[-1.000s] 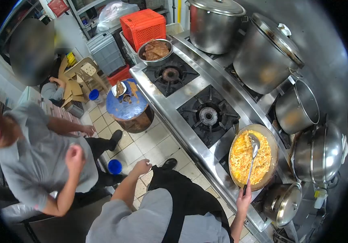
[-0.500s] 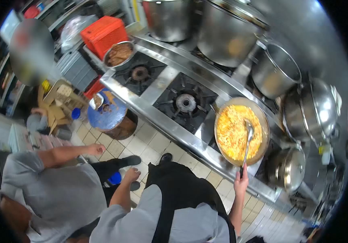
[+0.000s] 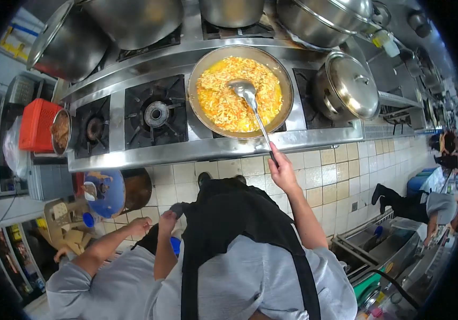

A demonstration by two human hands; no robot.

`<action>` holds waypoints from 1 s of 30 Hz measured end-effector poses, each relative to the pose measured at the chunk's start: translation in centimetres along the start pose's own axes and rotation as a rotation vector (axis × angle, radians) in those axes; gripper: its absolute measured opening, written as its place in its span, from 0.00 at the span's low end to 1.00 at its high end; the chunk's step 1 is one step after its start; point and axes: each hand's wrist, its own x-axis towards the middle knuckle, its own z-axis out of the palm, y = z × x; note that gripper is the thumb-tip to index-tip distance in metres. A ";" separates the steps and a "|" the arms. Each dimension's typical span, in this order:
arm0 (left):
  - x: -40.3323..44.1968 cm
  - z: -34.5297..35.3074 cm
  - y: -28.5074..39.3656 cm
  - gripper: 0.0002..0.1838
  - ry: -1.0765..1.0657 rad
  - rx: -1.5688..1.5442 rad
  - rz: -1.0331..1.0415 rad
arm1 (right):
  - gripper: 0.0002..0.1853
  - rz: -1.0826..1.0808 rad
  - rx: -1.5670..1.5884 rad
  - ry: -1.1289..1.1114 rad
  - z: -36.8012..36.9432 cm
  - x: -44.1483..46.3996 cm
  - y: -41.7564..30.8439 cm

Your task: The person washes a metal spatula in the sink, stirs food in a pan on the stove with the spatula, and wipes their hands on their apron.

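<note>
My right hand (image 3: 284,173) is closed around the dark handle of a long metal ladle (image 3: 249,97). The ladle's bowl rests in a yellow-orange mass of chopped, wet-looking food (image 3: 223,80), whose kind I cannot make out. That food fills a wide round pan (image 3: 192,92) on the stove, straight ahead of me. Low at my left side, my left hand (image 3: 168,222) hangs with its fingers curled; whatever is in them, if anything, is hidden. It is close to a co-worker's hand (image 3: 141,226).
The steel stove (image 3: 239,143) has bare burners (image 3: 156,114) left of the pan. A lidded pot (image 3: 349,88) stands to the right, large pots (image 3: 138,21) behind. At left are a red crate (image 3: 38,125), a bowl of brown food (image 3: 60,130) and a blue-topped round block (image 3: 106,194). A co-worker (image 3: 109,285) stands close left.
My view has swung to the right, bringing the pan to the centre and another person at far right into sight. The ladle stays in my right hand, its bowl still in the food.
</note>
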 end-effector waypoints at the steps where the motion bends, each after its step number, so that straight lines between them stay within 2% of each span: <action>1: 0.5 -0.3 0.0 0.25 0.018 0.066 0.091 | 0.31 -0.013 0.016 0.017 0.2 0.0 -0.1; 3: 0.1 -1.2 1.6 0.24 0.073 -0.148 0.068 | 0.31 0.045 0.019 -0.007 0.6 0.0 -0.5; 8: 2.5 -3.8 4.9 0.20 -0.058 -0.159 -0.334 | 0.31 0.035 0.047 0.020 1.7 0.5 -1.5; 10: 3.2 -2.8 2.5 0.19 -0.074 -0.327 -0.454 | 0.32 0.110 0.005 0.007 2.3 0.7 -2.0; 12: 5.5 -3.1 -0.3 0.14 -0.302 -0.213 -0.318 | 0.33 0.180 -0.052 0.003 2.8 1.5 -3.7; 13: 6.5 -3.1 -0.8 0.13 -0.246 -0.452 -0.362 | 0.33 0.177 -0.080 0.020 3.4 1.9 -4.2; 16: 9.6 -5.6 -0.7 0.14 -0.283 -0.534 -0.272 | 0.33 0.198 -0.163 0.060 5.3 3.1 -6.1; 18: 11.5 -7.5 0.2 0.15 -0.333 -0.297 -0.220 | 0.33 0.256 -0.218 0.062 5.9 4.3 -7.3; 20: 13.7 -8.5 -0.4 0.17 -0.283 -0.342 -0.137 | 0.34 0.281 -0.253 0.048 6.1 6.0 -8.4; 22: 15.3 -9.8 -0.1 0.18 -0.303 -0.355 -0.189 | 0.34 0.272 -0.256 0.054 6.2 7.3 -9.2; 24: 16.9 -12.8 3.4 0.20 -0.383 -0.326 -0.372 | 0.33 0.223 -0.231 0.087 6.3 7.8 -10.0; 27: 18.9 -14.0 3.0 0.21 -0.468 -0.214 -0.213 | 0.34 0.292 -0.190 0.063 5.2 6.7 -12.3; 30: 19.8 -14.6 2.0 0.18 -0.652 -0.254 -0.198 | 0.34 0.278 -0.142 0.127 5.5 3.8 -12.6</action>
